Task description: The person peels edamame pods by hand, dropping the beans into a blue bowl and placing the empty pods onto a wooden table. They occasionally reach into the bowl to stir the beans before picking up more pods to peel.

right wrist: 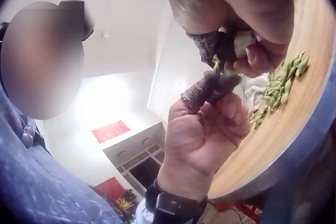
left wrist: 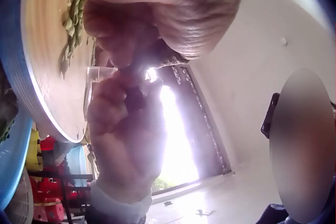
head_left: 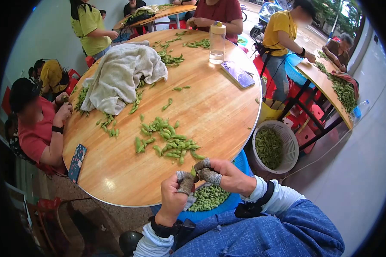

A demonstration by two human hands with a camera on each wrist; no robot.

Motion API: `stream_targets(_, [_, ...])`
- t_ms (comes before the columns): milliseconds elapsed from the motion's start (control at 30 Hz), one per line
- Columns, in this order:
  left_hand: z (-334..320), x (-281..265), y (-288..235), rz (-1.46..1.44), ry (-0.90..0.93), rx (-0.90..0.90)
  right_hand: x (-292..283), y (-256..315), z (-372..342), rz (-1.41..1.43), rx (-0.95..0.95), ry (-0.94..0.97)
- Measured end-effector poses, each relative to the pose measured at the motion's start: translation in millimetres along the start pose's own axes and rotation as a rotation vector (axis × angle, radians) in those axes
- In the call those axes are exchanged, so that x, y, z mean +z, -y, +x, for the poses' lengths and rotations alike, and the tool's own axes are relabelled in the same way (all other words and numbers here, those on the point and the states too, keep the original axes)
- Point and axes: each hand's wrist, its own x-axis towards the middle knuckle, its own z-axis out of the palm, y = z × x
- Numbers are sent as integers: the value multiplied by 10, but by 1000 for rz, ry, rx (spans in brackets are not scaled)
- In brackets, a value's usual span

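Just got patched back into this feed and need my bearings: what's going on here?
A person's left hand and right hand, wearing finger covers, pinch a green pod between them at the table's edge. Loose pods lie on the table just ahead. A blue basin near the hands holds shelled beans. A cloth lies over more pods farther back.
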Motion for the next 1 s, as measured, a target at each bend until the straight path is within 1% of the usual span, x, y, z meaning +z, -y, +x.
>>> stream_targets(133, [-7,-6,-16,27,5,-19,1,42,-10,-31,-11,52])
stream_targets(233, [1,-22,-39,54,40,-11,-12,42,-14,-42,9,74])
stream_targets(333, [14,-31,-70,126,83,20,-55,14,-10,-111,12,100])
stream_targets(433, [-2,-7,-133,125,68,-63,-50,6,-14,28,51,126])
stream_targets(500, [-1,-35,-87,149,49,-34,-53,-34,-23,14,83,90])
stream_targets(567, [-11,-27,-53,169,53,-17,-46,-120,-15,23,44,67])
stream_targets(633, [-11,-26,-45,204,33,8,-34,-32,-24,-59,24,52])
stream_targets(833, [3,-19,-97,165,52,-11,-38,-84,-9,-112,20,23])
stream_targets(933, [27,-66,-37,186,73,-14,-52,-194,31,-53,32,35])
stream_targets(1000, [67,-66,-11,434,98,89,-84,-205,54,-29,81,3])
